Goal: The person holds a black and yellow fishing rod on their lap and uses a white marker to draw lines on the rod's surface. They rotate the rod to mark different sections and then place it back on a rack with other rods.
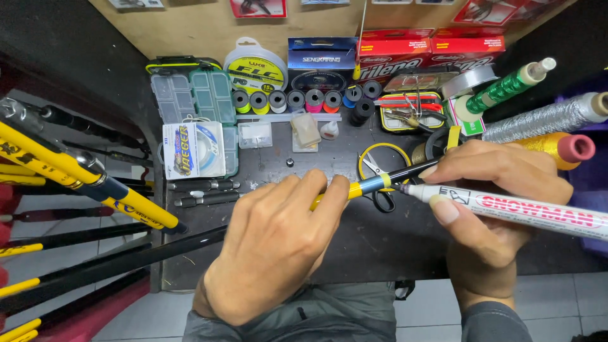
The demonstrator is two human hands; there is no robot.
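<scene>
— Looking down at the dark table [354, 247], what's in the hands?

— The left hand [278, 244] has its fingers wrapped tight round a thin rod [370, 183], yellow, blue and black, held level just above the table. The right hand [487, 183] has its fingers pinched on a white marker [525, 210] with red lettering, tip touching the rod.

— And the packages?

— Along the back wall: a round white spool [255, 66] with a yellow label, a dark blue box [322, 60] beside it, two red boxes [430, 50] further right. A white and blue packet [193, 151] lies at left, on a clear green case [193, 95]. Small thread bobbins [294, 99] sit in a row; yellow-handled scissors [380, 166] lie under the rod.
</scene>
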